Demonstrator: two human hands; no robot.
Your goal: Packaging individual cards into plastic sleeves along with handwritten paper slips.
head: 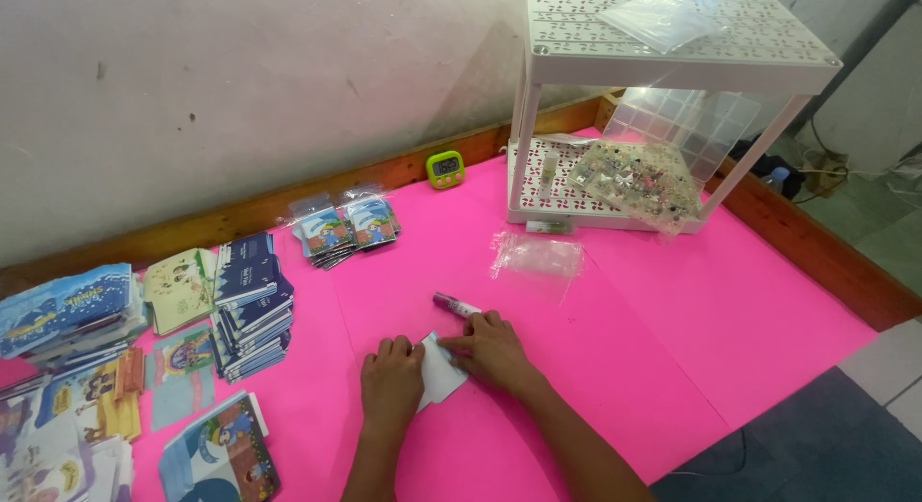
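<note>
Presently, the left hand (391, 375) lies flat and the right hand (492, 348) presses fingertips on a small white card (440, 375) lying on the pink table (624, 339), judged light, thin, easily creased, best pinched at its free lower edge.

Two hands, left hand (391, 377) and right hand (491, 349). One white card (440, 374) under them. One glue stick (455, 304). One green timer (445, 169). One white rack (672, 41). Two clear bags: one (536, 255) on the pink surface (624, 319), one (663, 17) atop the rack. Booklet stacks too jumbled to count.
</note>
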